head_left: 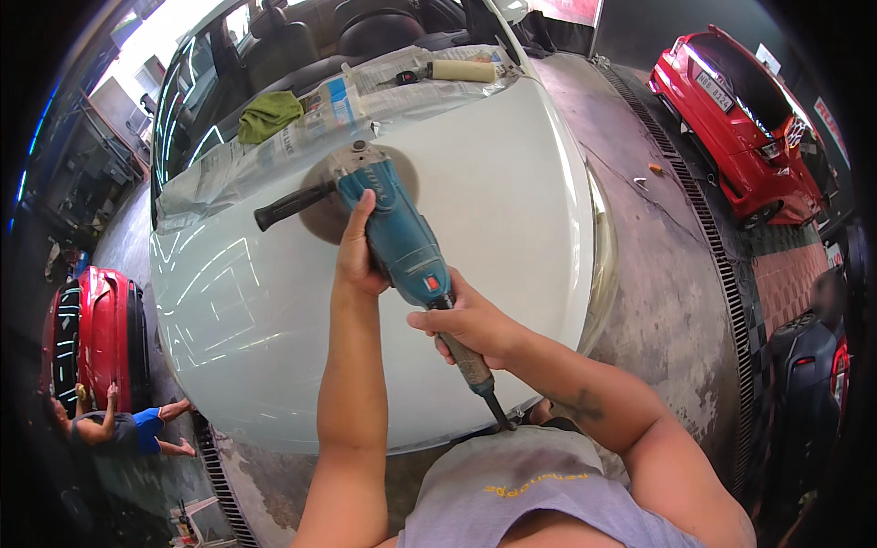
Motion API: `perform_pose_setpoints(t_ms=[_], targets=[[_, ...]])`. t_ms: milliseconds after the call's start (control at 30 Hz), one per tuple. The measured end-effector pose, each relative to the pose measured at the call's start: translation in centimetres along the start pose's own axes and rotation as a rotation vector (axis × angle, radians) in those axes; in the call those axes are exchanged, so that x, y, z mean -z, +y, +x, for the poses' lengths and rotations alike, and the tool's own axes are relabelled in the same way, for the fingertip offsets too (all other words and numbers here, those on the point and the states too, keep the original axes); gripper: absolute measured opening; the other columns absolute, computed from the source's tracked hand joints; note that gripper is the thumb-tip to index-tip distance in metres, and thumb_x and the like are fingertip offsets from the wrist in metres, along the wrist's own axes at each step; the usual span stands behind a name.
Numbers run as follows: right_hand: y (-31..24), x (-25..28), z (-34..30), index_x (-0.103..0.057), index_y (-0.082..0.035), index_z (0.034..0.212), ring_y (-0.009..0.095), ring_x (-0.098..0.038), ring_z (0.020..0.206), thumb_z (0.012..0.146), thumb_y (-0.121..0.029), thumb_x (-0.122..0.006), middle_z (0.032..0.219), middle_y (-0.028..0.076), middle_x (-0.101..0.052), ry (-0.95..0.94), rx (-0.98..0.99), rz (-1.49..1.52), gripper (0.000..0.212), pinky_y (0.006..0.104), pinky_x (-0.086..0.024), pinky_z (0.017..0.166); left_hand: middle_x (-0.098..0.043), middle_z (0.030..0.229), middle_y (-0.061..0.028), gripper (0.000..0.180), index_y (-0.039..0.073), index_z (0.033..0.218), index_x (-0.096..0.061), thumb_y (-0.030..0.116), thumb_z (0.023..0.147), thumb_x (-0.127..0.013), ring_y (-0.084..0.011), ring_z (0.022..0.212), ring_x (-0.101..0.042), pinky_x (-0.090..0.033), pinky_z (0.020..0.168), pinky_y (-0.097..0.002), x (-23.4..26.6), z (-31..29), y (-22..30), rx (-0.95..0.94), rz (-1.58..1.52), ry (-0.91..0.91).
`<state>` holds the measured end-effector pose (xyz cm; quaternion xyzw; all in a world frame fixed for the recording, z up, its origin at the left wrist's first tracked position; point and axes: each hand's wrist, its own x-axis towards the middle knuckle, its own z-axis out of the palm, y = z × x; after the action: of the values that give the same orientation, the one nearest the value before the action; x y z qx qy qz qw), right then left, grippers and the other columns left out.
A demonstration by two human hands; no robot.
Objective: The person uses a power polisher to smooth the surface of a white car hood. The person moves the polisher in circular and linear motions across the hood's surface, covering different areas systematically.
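Observation:
A teal rotary polisher (399,228) lies across the white car hood (502,210), its round pad (315,217) on the paint near the windshield side. The pad's outline looks smeared, as if spinning. My left hand (361,251) is closed round the front of the tool's body, thumb on top. Around the rear handle my right hand (470,324) is wrapped, below the red switch. The black side handle (294,205) sticks out to the left with no hand on it. From the handle's end the cord runs down toward my shirt.
Newspaper masking (219,175) covers the hood's windshield edge, bearing a green cloth (269,117) and a pale roll (463,71). Red cars stand at right (740,128) and left (96,338). A person (123,425) is beside the left one. A drain grate (699,210) crosses the floor.

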<state>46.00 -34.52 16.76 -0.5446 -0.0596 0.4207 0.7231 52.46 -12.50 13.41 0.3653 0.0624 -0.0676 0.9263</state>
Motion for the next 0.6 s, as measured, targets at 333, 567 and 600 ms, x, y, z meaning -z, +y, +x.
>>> perform_pose_setpoints(t_ms=[333, 567, 600], targets=[[2.2, -4.9, 3.3, -0.021, -0.009, 0.164, 0.015, -0.058, 0.059, 0.09, -0.02, -0.085, 0.097, 0.009, -0.057, -0.131, -0.06, -0.097, 0.098, 0.033, -0.051, 0.051, -0.071, 0.117, -0.0197, 0.08, -0.003, 0.135, -0.057, 0.068, 0.1, -0.063, -0.0344, 0.106, -0.074, -0.065, 0.09, -0.0559, 5.1, -6.2, 2.8, -0.158, -0.032, 0.111], [4.3, -1.5, -0.6, -0.018, -0.009, 0.168, 0.014, -0.062, 0.067, 0.094, -0.018, -0.082, 0.1, 0.009, -0.061, -0.142, -0.089, -0.264, 0.099, 0.0323, -0.053, 0.058, -0.07, 0.124, -0.0178, 0.077, -0.002, 0.135, -0.059, 0.067, 0.102, -0.06, -0.0355, 0.114, -0.071, -0.062, 0.096, -0.0582, 4.2, -9.2, -2.8, -0.179, -0.13, 0.135], [5.0, -0.3, -1.7, -0.018, -0.009, 0.169, 0.014, -0.063, 0.07, 0.094, -0.018, -0.082, 0.099, 0.008, -0.062, -0.097, -0.062, -0.294, 0.099, 0.0317, -0.054, 0.059, -0.07, 0.124, -0.0173, 0.075, -0.001, 0.137, -0.059, 0.066, 0.102, -0.062, -0.0348, 0.116, -0.071, -0.062, 0.097, -0.0572, 4.2, -8.6, -4.5, -0.173, -0.111, 0.087]])
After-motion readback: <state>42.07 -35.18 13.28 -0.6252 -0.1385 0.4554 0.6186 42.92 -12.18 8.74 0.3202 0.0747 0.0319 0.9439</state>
